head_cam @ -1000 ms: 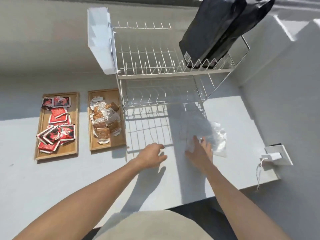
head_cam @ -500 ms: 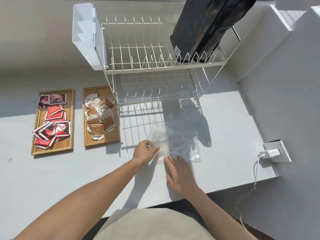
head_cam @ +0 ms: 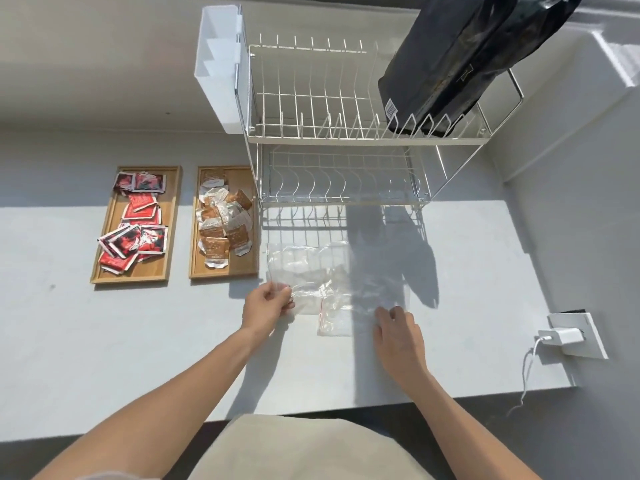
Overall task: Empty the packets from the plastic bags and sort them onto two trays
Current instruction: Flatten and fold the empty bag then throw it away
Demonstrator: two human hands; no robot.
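Clear plastic bags lie flat and crumpled on the white counter in front of the dish rack; they look empty. My left hand pinches the near left corner of a bag. My right hand rests with fingers spread, its fingertips on the bags' right part. On the left, a wooden tray holds several red packets. Beside it a second wooden tray holds several brown packets.
A two-tier white wire dish rack stands behind the bags, with a black pouch on its top tier and a white holder on its left side. A wall socket with charger sits at the right. The counter edge runs near my body.
My right hand dragged the bags from the right toward the middle of the counter. My left hand moved in and took hold of a bag's corner.
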